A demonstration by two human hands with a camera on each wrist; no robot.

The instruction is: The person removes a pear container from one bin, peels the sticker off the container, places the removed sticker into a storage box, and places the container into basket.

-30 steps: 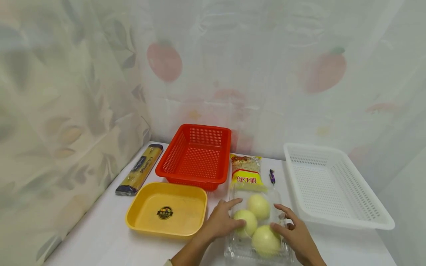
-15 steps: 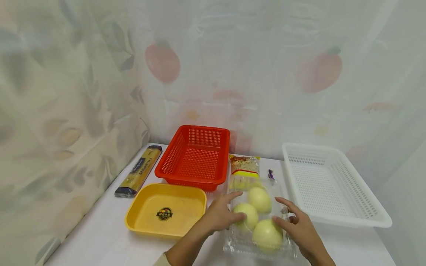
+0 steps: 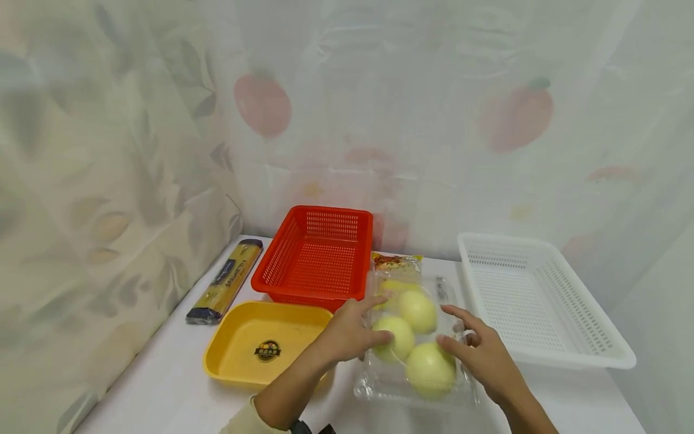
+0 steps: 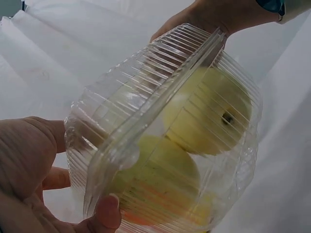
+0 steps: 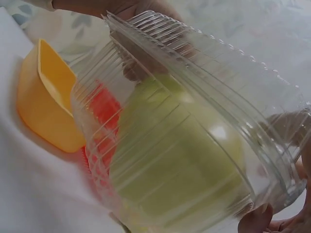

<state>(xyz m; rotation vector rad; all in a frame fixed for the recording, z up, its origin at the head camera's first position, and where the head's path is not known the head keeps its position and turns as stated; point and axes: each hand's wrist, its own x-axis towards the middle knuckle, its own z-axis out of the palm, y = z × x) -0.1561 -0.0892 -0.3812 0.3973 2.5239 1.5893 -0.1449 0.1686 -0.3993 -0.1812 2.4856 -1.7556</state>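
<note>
Low and centre-right in the head view, our left hand [image 3: 347,337] and right hand [image 3: 482,361] clamp opposite sides of the clear clamshell box [image 3: 414,346], each grip curled round a ribbed wall so the three yellow-green apples [image 3: 430,369] ride level inside. It appears lifted off the white table [image 3: 162,392], between the yellow tray [image 3: 265,343] and white basket [image 3: 537,301], in front of the red basket [image 3: 317,253] and noodle packet [image 3: 396,262].

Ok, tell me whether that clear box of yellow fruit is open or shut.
Shut. The clear box's ribbed lid lies down over the three yellow fruits, rims meeting in the left wrist view.
</note>
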